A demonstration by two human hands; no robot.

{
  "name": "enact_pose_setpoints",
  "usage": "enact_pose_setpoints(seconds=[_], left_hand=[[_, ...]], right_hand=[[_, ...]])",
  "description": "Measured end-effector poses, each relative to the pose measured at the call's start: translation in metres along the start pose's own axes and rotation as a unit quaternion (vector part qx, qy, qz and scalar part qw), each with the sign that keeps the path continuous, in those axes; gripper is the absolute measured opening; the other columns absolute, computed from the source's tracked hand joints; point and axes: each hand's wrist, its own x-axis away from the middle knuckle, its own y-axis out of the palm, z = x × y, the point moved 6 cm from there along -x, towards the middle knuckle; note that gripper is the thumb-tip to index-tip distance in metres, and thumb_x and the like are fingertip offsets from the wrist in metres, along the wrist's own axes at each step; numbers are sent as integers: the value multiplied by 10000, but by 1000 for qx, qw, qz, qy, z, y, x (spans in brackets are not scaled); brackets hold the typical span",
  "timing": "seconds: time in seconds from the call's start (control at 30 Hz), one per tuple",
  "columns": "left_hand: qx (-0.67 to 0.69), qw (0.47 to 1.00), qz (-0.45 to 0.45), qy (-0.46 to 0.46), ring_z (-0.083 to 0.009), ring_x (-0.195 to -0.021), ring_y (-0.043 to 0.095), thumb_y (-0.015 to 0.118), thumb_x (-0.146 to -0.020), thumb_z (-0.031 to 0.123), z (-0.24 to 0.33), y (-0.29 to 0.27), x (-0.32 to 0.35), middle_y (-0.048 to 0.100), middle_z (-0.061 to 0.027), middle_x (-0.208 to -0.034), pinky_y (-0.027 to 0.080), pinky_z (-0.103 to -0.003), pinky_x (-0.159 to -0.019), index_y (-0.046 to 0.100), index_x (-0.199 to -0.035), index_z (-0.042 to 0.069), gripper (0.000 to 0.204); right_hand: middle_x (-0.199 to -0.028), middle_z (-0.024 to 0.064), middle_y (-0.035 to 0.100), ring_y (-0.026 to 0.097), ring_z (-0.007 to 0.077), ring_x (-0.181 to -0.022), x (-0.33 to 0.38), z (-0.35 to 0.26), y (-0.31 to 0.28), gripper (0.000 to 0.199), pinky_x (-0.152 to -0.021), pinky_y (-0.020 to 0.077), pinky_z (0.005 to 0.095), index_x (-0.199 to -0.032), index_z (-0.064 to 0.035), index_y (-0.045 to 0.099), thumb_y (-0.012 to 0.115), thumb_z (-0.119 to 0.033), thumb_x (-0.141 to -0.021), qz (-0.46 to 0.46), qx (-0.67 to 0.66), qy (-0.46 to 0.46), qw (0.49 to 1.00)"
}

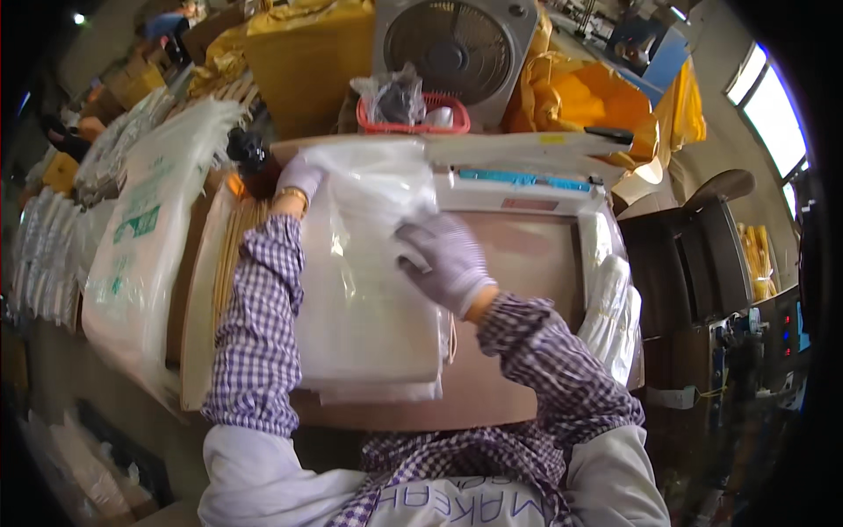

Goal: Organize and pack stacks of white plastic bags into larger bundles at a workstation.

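Note:
A stack of clear plastic bags (369, 325) lies on the brown work table in front of me, its top film wrinkled toward the far end. At the stack's far left corner is my left hand (303, 178), in a pale striped glove. Its fingers close on the edge of a plastic bag, and the film partly hides the fingertips. Over the right side of the stack hovers my right hand (443, 262), gloved the same way and slightly blurred. Its thumb stands apart from the fingers, and I see nothing held in it.
A white device with a blue strip (524, 181) sits at the far right of the table (487, 386). Rolled clear film (608, 307) lies along the right edge. Packed bags (145, 237) stand at left. Behind are a box fan (452, 53), a red basket (413, 127) and yellow sacks (580, 97).

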Motion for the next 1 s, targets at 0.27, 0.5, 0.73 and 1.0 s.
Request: enact_pose_setpoints(seconds=[0.27, 0.5, 0.73, 1.0], left_hand=[[-53, 990, 3, -128, -322, -972, 552, 655, -636, 276, -11, 2, -2, 567, -230, -1021, 433, -340, -834, 518, -1070, 13, 525], [-39, 993, 14, -113, -305, -768, 590, 645, -615, 301, -21, -7, 4, 609, -182, -793, 449, -342, -714, 535, -819, 6, 374], [-12, 994, -16, -112, -324, -813, 586, 600, -636, 314, -29, -4, -7, 600, -210, -822, 452, -344, -715, 545, -824, -9, 378], [-219, 967, 131, -15, -343, -975, 523, 569, -710, 344, 60, -28, 24, 551, -216, -1018, 416, -383, -816, 508, -1081, 56, 474]], right_hand=[[-1251, 58, 430, 424, 257, -1127, -90, 24, 40, 388, -892, 371, 390, -1124, -108, 490, 511, -298, -787, 27, 156, 18, 987], [-1319, 103, 357, 394, 261, -1153, -104, 26, 40, 682, -927, 330, 400, -1218, -71, 429, 452, -582, -767, -182, 183, 125, 958], [-1415, 147, 138, 85, 344, -1305, -51, -10, 60, 833, -1035, 66, 510, -1342, -76, 245, 400, -643, -751, -150, 149, 51, 976], [-1423, 137, 122, 60, 327, -1315, -30, 0, 55, 797, -1033, 24, 518, -1354, -95, 218, 397, -601, -765, -140, 127, 77, 979]])
